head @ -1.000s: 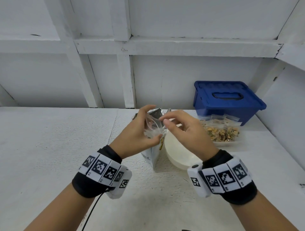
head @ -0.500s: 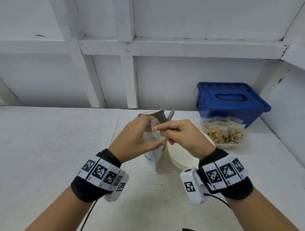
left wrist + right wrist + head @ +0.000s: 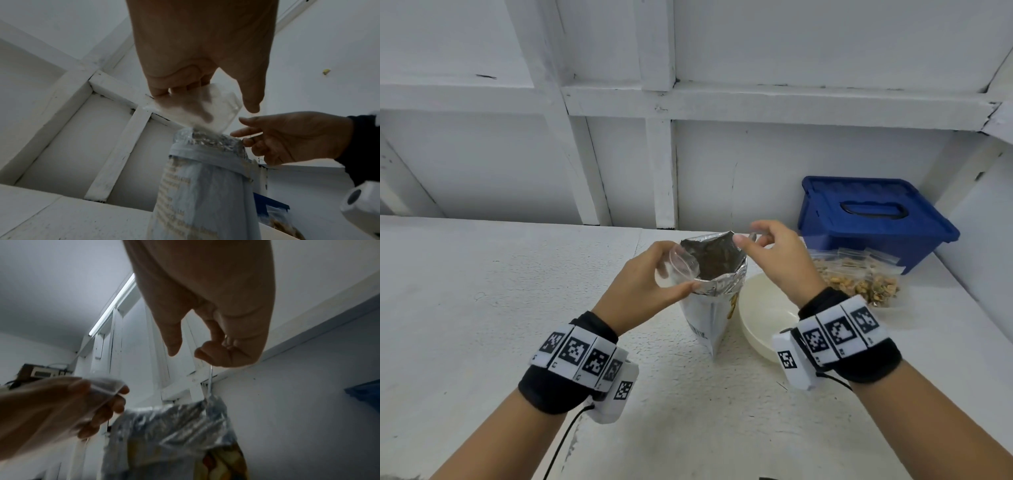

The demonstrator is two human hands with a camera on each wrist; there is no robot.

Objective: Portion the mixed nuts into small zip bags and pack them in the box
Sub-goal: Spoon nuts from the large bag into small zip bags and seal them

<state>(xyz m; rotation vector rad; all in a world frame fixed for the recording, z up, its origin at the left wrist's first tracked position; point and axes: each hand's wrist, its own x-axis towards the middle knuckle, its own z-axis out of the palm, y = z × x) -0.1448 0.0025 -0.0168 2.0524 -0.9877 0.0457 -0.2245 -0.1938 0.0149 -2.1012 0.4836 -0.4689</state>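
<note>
- Left hand (image 3: 643, 291) curled round a small clear zip bag (image 3: 681, 269), mouth held open and tipped toward the tall silver foil nut pouch (image 3: 714, 294); bag just at the pouch's near-left rim, touching or nearly so, cannot tell which.
- Right hand (image 3: 779, 260) raised over the pouch's far-right corner, thumb and forefinger pinched on something thin and glinting (image 3: 210, 378) that ran down to the pouch rim; what it was, cannot tell.
- Pouch stood upright on the white table (image 3: 482, 291), top rolled down, mouth wide open, dark contents inside.
- Round cream bowl (image 3: 765, 315) just right of the pouch, touching or nearly so, partly under the right wrist.
- Pile of filled clear zip bags of nuts (image 3: 866, 281) lay behind the bowl, against the front of the blue lidded plastic box (image 3: 873, 219).
- Box sat shut in the back-right corner, close to both walls.
- Bare table stretched wide to the left of the pouch and in front of both wrists.
</note>
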